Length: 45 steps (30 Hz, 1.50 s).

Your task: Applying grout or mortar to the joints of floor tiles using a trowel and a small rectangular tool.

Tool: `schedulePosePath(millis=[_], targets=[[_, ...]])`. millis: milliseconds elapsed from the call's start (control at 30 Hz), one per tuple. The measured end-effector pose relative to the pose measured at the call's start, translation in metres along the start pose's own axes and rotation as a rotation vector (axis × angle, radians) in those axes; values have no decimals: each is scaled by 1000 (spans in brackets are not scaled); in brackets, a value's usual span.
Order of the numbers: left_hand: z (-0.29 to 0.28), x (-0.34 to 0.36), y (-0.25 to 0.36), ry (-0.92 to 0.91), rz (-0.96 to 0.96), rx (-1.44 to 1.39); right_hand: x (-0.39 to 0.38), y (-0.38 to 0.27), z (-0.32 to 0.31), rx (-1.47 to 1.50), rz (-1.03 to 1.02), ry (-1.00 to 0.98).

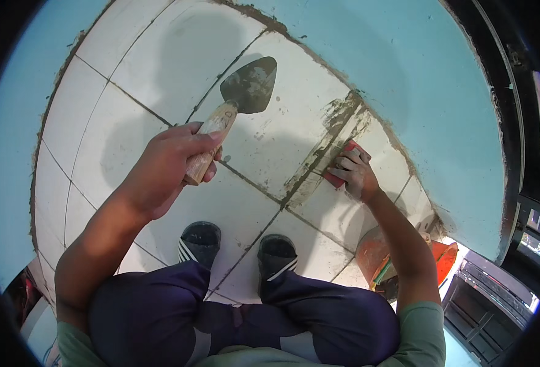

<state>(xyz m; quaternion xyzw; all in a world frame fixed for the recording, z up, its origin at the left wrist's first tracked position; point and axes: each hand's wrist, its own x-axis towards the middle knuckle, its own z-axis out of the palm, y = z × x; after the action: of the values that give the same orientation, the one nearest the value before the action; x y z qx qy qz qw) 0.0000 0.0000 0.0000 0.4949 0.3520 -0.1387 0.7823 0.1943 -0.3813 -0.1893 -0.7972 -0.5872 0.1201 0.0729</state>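
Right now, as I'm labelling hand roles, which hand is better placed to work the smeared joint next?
Probably the right hand: it holds the red block close beside the smeared joint, while the left hand grips the trowel farther from it.

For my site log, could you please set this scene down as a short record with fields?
Left grip: closed around the wooden handle of a trowel, blade pointing away from the person
Right grip: holding a red pad at the tiled floor
Floor: white tiles, grey smears along one joint
Right side: orange bucket, partly behind the forearm
Footwear: dark slippers, white stripes
Walls: light blue
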Motion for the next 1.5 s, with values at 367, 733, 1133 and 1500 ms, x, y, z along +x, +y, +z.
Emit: schedulePosePath(millis=[367,733,1133,1500], targets=[[13,12,1,-16,9,26,40,-14,-20,-93,27,-207],[10,11,0,-17,-21,78,39,1,-23,-122,-21,-92],[6,13,1,67,-81,34,29,51,-22,-148,23,-26],[2,15,-4,13,-70,65,23,57,-25,-156,-32,-58]])
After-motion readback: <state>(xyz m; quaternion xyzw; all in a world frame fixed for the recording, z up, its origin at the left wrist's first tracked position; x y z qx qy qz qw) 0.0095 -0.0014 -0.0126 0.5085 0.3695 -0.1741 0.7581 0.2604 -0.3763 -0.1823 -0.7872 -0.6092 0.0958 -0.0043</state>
